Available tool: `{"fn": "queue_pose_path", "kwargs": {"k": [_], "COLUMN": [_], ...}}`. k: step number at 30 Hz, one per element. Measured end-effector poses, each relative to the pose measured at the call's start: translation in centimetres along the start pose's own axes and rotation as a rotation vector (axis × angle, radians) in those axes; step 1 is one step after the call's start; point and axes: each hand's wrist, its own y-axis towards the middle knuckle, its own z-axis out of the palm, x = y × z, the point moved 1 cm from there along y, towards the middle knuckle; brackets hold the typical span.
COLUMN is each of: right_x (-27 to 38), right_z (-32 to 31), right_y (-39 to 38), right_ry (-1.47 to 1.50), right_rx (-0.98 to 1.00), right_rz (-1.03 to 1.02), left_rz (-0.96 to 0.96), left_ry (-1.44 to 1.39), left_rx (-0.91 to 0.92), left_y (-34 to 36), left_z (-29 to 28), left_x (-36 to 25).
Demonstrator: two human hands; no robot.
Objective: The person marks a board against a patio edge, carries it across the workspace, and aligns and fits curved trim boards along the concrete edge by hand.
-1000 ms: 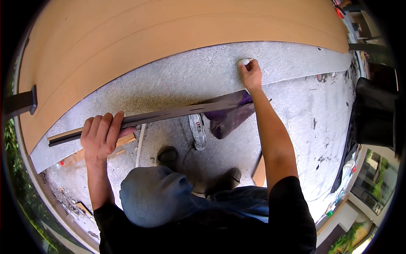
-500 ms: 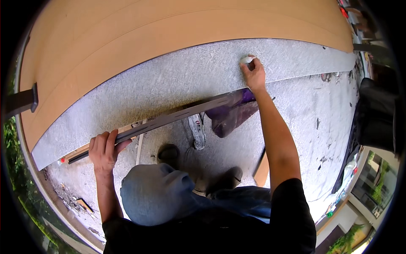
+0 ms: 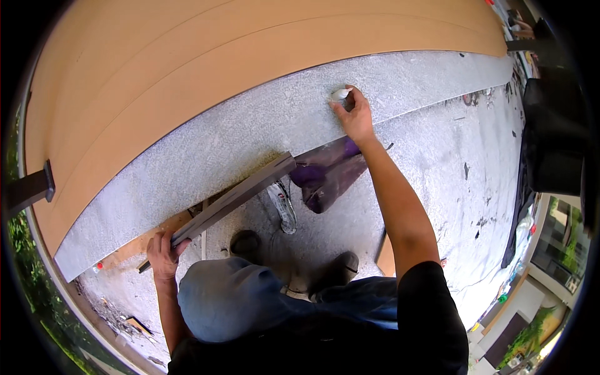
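My left hand (image 3: 164, 255) is wrapped round the lower left part of a long dark grey bar (image 3: 234, 197). The bar slants up to the right, and its far end reaches the edge of a long grey speckled panel (image 3: 250, 131). Over that panel, my right hand (image 3: 356, 117) pinches a small white object (image 3: 340, 94) between thumb and fingers; its exact kind is too small to tell. Beyond the bar's far end, a dark purple sheet (image 3: 322, 194) hangs or lies beneath my right forearm.
A wide tan board (image 3: 250, 44) spans the far side behind the panel. Below lie a white printed packet (image 3: 282, 206) and a brown wooden strip (image 3: 147, 237). My dark shoes (image 3: 334, 272) stand on the grey floor. A dark chair-like object (image 3: 547, 137) is at the right.
The bar has shifted, so its far end now sits further left and nearer me. My right hand has moved left with the white object still pinched.
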Motion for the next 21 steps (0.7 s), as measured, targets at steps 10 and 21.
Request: {"fn": "queue_pose_path", "kwargs": {"k": [10, 21], "right_x": [-3.3, -4.3], "right_z": [-8.2, -32.7], "right_y": [-4.9, -39.4], "right_ry": [0.062, -0.350], "right_rx": [0.022, 0.358], "right_rz": [0.071, 0.690], "left_rz": [-0.177, -0.292], "left_ry": [-0.169, -0.188], "left_rx": [0.216, 0.580], "left_y": [-1.6, -0.8], "left_z": [0.4, -6.7], "left_x": [-1.6, -1.4]}}
